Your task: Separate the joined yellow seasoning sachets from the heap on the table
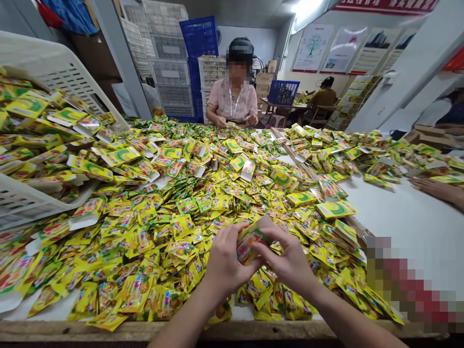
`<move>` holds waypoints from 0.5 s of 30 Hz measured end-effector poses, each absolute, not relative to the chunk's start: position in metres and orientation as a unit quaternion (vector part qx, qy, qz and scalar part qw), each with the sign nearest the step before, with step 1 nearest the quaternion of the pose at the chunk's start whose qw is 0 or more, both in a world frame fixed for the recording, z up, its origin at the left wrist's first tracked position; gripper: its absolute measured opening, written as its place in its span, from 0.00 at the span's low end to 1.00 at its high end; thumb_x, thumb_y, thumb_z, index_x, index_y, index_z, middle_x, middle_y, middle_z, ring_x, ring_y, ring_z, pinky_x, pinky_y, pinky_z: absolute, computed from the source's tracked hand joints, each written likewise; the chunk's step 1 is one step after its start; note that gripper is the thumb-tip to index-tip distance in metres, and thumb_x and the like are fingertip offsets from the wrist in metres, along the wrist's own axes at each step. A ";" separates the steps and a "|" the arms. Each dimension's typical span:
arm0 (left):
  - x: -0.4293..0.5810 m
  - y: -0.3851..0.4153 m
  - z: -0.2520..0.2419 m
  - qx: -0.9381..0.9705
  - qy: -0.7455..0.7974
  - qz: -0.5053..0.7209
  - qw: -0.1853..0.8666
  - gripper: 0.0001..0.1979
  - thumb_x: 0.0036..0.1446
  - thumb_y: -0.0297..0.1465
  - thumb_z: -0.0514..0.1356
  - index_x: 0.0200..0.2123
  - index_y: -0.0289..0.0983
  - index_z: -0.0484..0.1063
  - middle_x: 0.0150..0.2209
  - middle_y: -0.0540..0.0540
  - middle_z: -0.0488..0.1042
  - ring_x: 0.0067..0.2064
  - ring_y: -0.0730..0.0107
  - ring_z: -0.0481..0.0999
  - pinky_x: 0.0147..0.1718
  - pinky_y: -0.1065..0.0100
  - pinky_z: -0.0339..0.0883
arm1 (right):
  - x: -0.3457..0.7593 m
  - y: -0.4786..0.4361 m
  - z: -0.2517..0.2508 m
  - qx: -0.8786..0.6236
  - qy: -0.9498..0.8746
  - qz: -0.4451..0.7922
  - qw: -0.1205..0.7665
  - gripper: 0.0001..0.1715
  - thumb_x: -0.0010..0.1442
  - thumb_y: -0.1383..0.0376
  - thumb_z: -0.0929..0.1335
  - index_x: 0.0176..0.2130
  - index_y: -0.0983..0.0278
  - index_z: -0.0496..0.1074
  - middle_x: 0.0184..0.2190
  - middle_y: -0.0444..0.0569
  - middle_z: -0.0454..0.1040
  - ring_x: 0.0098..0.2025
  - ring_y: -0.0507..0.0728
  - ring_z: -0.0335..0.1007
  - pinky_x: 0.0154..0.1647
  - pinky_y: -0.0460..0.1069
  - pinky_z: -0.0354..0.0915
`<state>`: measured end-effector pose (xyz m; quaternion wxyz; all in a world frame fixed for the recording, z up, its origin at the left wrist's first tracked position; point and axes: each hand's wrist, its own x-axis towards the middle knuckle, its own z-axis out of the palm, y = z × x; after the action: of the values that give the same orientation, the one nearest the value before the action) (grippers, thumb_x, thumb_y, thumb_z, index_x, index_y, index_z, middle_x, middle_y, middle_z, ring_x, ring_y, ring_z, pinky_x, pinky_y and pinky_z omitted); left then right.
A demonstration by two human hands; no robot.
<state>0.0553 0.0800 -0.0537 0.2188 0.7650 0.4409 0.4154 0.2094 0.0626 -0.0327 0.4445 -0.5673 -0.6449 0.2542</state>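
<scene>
The table runs wide in front of me, with a wooden front edge [119, 330] nearest my body. Most of it is buried under a heap of yellow sachets [136, 292], with loose printed boxes scattered over the heap, many with their flaps open. To my left a big white basket [78, 72] lies tipped on its side, boxes spilling from its mouth onto the table. Across from me sits a person in a pink shirt [234, 101], both hands low at the far edge of the heap. On my right, past a wooden strip [357, 227], a co-worker's hand [437, 191] rests flat on the white tabletop beside more boxes.

My two hands are close together above the near part of the heap. My left hand [226, 256] is curled around the left side of a small box [249, 244], fingers behind it and thumb under its lower end. My right hand [290, 256] is nearly closed on its other side, thumb pressed to the printed face. The box is tilted between them, its pale flap [266, 223] sticking up at the top end.
</scene>
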 end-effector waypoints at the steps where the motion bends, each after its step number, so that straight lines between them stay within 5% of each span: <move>1: 0.055 0.080 -0.051 0.747 0.450 0.420 0.252 0.28 0.47 0.41 0.64 0.50 0.40 0.62 0.46 0.41 0.73 0.46 0.56 0.73 0.45 0.56 0.68 | 0.211 0.065 -0.032 -0.576 -0.606 0.274 0.475 0.11 0.52 0.57 0.70 0.33 0.61 0.76 0.31 0.49 0.79 0.34 0.60 0.73 0.47 0.60 0.64; 4: 0.054 0.080 -0.047 0.660 0.453 0.428 0.419 0.26 0.55 0.45 0.58 0.53 0.40 0.57 0.42 0.43 0.74 0.34 0.65 0.76 0.34 0.62 0.71 | 0.213 0.070 -0.028 -0.558 -0.552 0.348 0.513 0.16 0.52 0.53 0.70 0.35 0.63 0.75 0.34 0.51 0.79 0.36 0.60 0.73 0.40 0.54 0.68; 7: 0.056 0.079 -0.049 0.579 0.437 0.457 0.515 0.21 0.59 0.46 0.54 0.49 0.40 0.55 0.32 0.50 0.73 0.19 0.77 0.68 0.19 0.72 0.64 | 0.207 0.070 -0.026 -0.509 -0.581 0.431 0.467 0.18 0.55 0.51 0.68 0.35 0.63 0.76 0.33 0.50 0.78 0.38 0.59 0.73 0.43 0.53 0.68; 11: 0.058 0.077 -0.053 0.566 0.445 0.500 0.482 0.17 0.57 0.43 0.56 0.45 0.41 0.59 0.30 0.52 0.71 0.18 0.79 0.66 0.18 0.74 0.61 | 0.199 0.067 -0.033 -0.488 -0.566 0.475 0.464 0.18 0.56 0.51 0.68 0.36 0.62 0.75 0.33 0.49 0.78 0.39 0.58 0.73 0.44 0.54 0.69; 15: 0.058 0.074 -0.054 0.548 0.470 0.551 0.418 0.18 0.56 0.43 0.58 0.44 0.40 0.61 0.29 0.51 0.70 0.23 0.74 0.69 0.20 0.73 0.63 | 0.202 0.070 -0.037 -0.514 -0.489 0.347 0.614 0.24 0.48 0.55 0.74 0.43 0.58 0.69 0.36 0.46 0.73 0.38 0.56 0.72 0.42 0.52 0.70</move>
<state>0.0581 0.0743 -0.0545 0.4180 0.5480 0.4702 0.5513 0.2019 0.0700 -0.0371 0.6135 -0.5140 -0.4885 0.3474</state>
